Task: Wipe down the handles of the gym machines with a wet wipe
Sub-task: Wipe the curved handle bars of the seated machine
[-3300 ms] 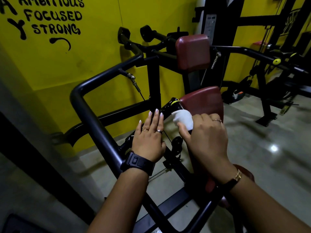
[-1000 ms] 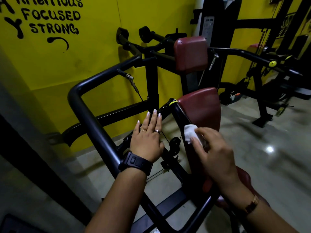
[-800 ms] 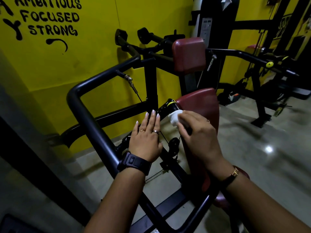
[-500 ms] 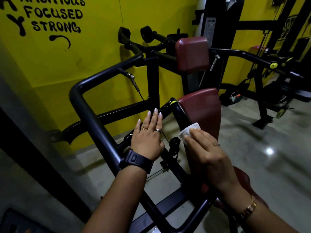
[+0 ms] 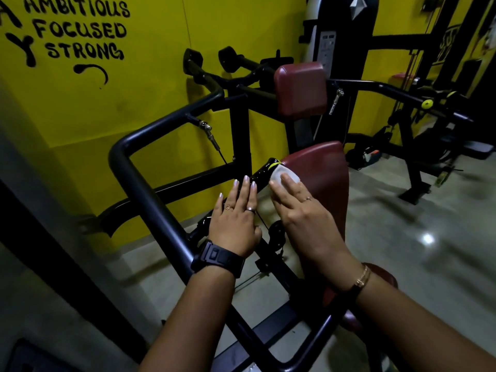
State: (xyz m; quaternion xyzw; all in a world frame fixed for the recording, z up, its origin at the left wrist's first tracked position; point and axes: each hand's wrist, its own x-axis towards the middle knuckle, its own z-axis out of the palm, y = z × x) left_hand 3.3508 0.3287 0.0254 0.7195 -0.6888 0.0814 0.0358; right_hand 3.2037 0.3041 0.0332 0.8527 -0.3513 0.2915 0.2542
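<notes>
Two hands (image 5: 233, 224) (image 5: 303, 213), one wipe (image 5: 277, 171) (one handle (image 5: 261, 174)).

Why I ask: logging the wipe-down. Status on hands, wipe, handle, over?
Left hand flat on handle, fingers straight. Right hand pressing wet wipe onto its upper end by yellow band. Nothing blocking.

Yellow wall (image 5: 150, 98), black painted lettering (image 5: 80, 30) (AMBITIOUS FOCUSED STRONG), glossy grey floor (image 5: 397, 264), bright glint (image 5: 427, 238) on it
</notes>
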